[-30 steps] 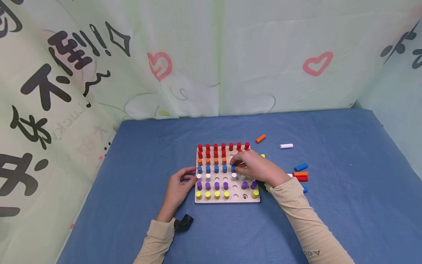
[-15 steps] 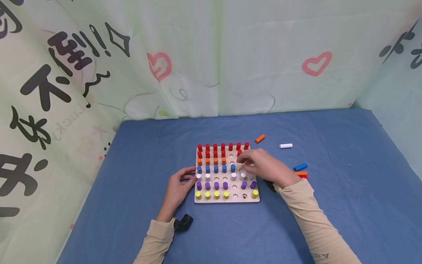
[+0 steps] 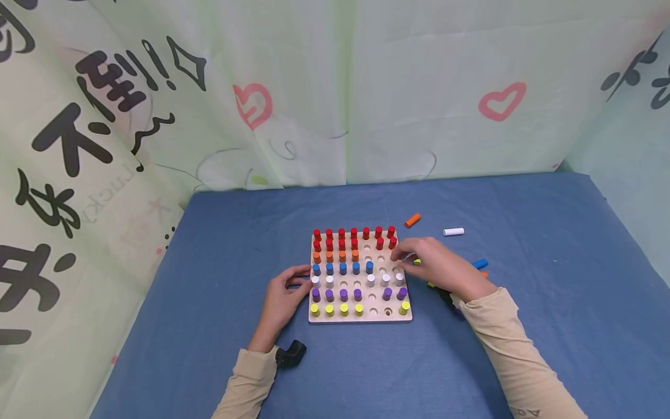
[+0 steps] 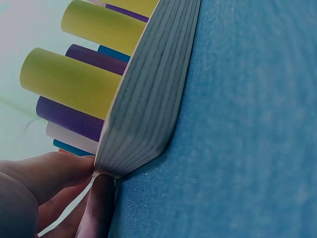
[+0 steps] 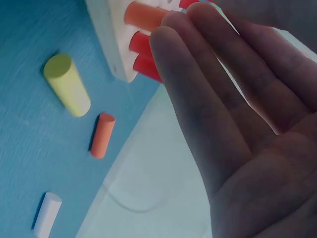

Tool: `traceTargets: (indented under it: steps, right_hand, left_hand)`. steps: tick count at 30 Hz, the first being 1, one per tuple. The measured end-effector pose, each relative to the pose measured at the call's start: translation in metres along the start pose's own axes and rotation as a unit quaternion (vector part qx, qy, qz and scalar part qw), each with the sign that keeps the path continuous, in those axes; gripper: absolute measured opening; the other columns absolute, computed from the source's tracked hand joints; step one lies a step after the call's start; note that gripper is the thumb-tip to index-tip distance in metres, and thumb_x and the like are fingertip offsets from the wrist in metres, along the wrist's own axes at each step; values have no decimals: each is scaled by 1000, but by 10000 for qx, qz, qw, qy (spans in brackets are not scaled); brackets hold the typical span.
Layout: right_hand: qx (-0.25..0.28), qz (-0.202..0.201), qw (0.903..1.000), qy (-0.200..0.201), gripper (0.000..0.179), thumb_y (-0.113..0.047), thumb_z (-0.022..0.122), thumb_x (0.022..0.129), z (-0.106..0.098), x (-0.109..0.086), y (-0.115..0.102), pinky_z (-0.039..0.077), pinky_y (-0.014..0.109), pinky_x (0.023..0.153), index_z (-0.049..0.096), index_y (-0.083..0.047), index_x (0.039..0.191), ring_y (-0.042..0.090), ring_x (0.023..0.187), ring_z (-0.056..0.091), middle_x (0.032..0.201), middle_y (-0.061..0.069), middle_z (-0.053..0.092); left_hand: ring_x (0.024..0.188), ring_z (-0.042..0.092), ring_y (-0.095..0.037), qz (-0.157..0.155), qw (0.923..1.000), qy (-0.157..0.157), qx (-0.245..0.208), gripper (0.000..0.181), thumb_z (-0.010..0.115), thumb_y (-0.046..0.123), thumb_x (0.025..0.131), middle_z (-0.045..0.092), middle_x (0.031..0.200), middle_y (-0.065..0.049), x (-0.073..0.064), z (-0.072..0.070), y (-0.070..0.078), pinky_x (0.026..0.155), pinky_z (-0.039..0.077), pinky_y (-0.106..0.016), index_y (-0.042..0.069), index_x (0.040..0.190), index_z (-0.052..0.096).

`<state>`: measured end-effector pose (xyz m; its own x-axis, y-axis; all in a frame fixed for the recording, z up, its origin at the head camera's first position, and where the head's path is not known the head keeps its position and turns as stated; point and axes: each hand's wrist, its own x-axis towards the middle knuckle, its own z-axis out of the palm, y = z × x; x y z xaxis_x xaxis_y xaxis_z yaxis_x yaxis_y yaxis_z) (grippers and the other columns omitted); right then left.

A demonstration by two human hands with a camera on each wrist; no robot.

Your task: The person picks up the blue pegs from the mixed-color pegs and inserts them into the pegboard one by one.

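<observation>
A wooden pegboard point(image 3: 361, 319) lies on the table with rows of red, orange, blue, white, purple and yellow pegs, some holes bare. My left hand point(image 3: 282, 299) holds its left edge; up close, fingers point(image 4: 54, 171) sit at the board's corner, one on top and one against the side. A blue peg point(image 3: 369, 267) stands fifth in its row. Over the right edge hovers my right hand point(image 3: 437, 267), fingers fairly straight, with no peg showing in it. In the right wrist view its fingertips overlap an orange peg point(image 5: 141, 16) standing in the board.
Loose pegs lie right of the board: an orange peg point(image 3: 412, 220), a white peg point(image 3: 453, 231) and a blue peg point(image 3: 480, 263). A yellow peg point(image 5: 68, 87) lies close to the board. Behind the blue tablecloth point(image 3: 251, 224) hangs a printed curtain point(image 3: 387, 116).
My right hand has left the blue peg in the fifth hole and moved right, to the board's right edge. The left hand has stayed put.
</observation>
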<state>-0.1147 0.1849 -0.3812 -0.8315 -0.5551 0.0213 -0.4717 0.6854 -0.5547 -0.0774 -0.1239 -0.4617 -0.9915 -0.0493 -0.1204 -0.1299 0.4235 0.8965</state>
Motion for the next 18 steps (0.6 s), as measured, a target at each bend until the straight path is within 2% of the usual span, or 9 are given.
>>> traceTargets:
  steps: [11, 18]
  right_hand:
    - [-69, 259, 9996, -27, 18, 2, 70, 88, -6, -10, 11, 57, 44, 86, 72, -1, 106, 26, 97, 67, 103, 9, 72]
    - [-185, 335, 9993, 40, 16, 1, 70, 87, -9, -20, 19, 57, 45, 85, 72, -2, 103, 28, 94, 68, 101, 9, 73]
  left_hand:
    - [100, 65, -19, -9, 10000, 13, 13, 36, 71, 16, 92, 67, 123, -6, 0, 0, 0, 87, 57, -37, 12, 127, 66]
    - [100, 66, -19, -5, 10000, 37, 29, 36, 71, 16, 92, 67, 123, -6, 0, 0, -1, 87, 57, -37, 13, 127, 66]
